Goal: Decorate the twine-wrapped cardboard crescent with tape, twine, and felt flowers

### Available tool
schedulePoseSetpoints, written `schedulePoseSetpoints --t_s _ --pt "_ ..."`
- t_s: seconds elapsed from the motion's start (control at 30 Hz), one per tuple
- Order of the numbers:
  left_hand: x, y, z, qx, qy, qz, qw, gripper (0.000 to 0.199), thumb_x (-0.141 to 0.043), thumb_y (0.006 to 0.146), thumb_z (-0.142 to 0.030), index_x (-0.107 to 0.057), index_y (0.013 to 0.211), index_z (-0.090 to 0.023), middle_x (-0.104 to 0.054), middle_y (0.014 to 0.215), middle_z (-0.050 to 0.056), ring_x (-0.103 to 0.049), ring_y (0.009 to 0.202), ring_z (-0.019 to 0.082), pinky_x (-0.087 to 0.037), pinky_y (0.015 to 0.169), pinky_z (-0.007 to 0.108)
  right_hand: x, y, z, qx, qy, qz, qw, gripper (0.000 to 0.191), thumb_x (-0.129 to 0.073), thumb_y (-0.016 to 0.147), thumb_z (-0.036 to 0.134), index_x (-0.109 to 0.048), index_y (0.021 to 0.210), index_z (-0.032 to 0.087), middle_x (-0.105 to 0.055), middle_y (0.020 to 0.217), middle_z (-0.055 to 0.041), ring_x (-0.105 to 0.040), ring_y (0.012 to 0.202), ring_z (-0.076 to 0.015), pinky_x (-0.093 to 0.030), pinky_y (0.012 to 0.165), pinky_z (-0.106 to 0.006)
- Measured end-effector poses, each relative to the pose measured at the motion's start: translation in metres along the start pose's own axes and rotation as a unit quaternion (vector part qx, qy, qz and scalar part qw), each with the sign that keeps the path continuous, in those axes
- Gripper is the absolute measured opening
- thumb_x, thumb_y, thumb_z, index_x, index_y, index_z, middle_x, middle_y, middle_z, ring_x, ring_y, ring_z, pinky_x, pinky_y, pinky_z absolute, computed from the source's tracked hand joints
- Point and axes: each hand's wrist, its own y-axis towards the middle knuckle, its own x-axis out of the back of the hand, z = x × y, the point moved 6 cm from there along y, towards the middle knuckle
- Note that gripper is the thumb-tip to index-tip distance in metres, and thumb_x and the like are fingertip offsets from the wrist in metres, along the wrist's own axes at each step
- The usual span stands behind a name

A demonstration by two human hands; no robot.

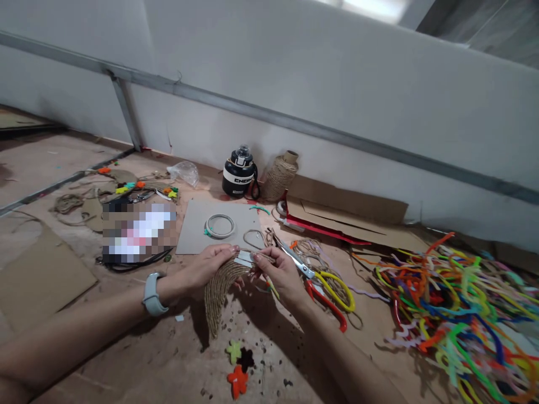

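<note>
My left hand (214, 262) pinches the upper edge of a curved piece covered in rows of brown jute twine (223, 292). Its tapering end hangs down over the table. White tape strips (243, 258) show on its top end between my hands. My right hand (278, 272) is closed on that same end, with a strand of twine by the fingers; the exact grip is partly hidden. Scissors with yellow grips (337, 286) and a red-handled tool (326, 306) lie beside my right hand. Below the piece are green, black and orange fuzzy flower shapes (238, 381).
Tangled colourful pipe cleaners (458, 314) cover the right side. A tape roll (220, 226) lies on grey card (189, 224). Behind stand a black bottle (238, 174) and a twine spool (281, 175). Cardboard (46, 275) lies at left; a white wall (295, 73) rises behind.
</note>
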Motion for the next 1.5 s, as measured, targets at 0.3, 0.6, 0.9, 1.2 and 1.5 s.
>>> schedulePoseSetpoints --t_s 0.3,0.6,0.9,1.2,1.5 --pt "-0.019 -0.007 0.011 0.061 -0.138 0.079 0.985 0.043 -0.072 0.076 -0.05 -0.061 0.097 -0.014 -0.068 0.079 0.003 -0.062 0.064 0.012 -0.051 0.062 0.025 0.004 0.001 -0.006 -0.017 0.008 -0.005 1.0 0.038 -0.08 0.068 0.047 -0.059 0.078 0.018 -0.062 0.057 0.0034 -0.054 0.046 -0.0101 -0.041 0.045 -0.021" --pt "-0.013 -0.011 0.0 -0.033 0.034 0.059 0.997 0.036 -0.051 0.091 -0.049 -0.061 0.103 -0.017 -0.067 0.092 0.005 -0.063 0.075 0.016 -0.053 0.069 0.028 0.01 0.001 0.007 0.101 -0.176 -0.05 0.978 0.035 -0.069 0.078 0.051 -0.059 0.09 0.019 -0.065 0.082 -0.0046 -0.061 0.072 -0.0191 -0.049 0.065 -0.032" --pt "-0.019 -0.025 -0.026 -0.141 0.295 0.004 0.945 0.029 -0.038 0.098 -0.034 -0.062 0.104 -0.018 -0.068 0.098 0.007 -0.061 0.09 0.019 -0.05 0.086 0.032 -0.035 -0.041 0.047 0.387 -0.513 -0.001 0.766 0.015 -0.043 0.094 0.019 -0.056 0.086 0.019 -0.06 0.076 -0.0055 -0.054 0.071 -0.0183 -0.042 0.064 -0.03" --pt "-0.048 -0.058 -0.054 -0.173 0.436 0.061 0.881 0.029 -0.039 0.094 -0.024 -0.053 0.118 -0.016 -0.067 0.112 0.012 -0.063 0.101 0.024 -0.051 0.089 0.035 -0.041 -0.053 0.056 0.377 -0.575 0.033 0.726 0.014 -0.037 0.086 0.015 -0.048 0.079 0.019 -0.054 0.07 -0.0036 -0.047 0.063 -0.0176 -0.035 0.059 -0.029" --pt "-0.049 -0.057 -0.062 -0.209 0.416 0.038 0.884 0.033 -0.039 0.093 -0.021 -0.054 0.122 -0.015 -0.069 0.112 0.011 -0.066 0.101 0.023 -0.053 0.088 0.034 -0.04 -0.055 0.066 0.377 -0.584 0.041 0.718 0.016 -0.035 0.085 0.017 -0.047 0.075 0.019 -0.053 0.07 -0.0044 -0.046 0.064 -0.0183 -0.033 0.06 -0.03"
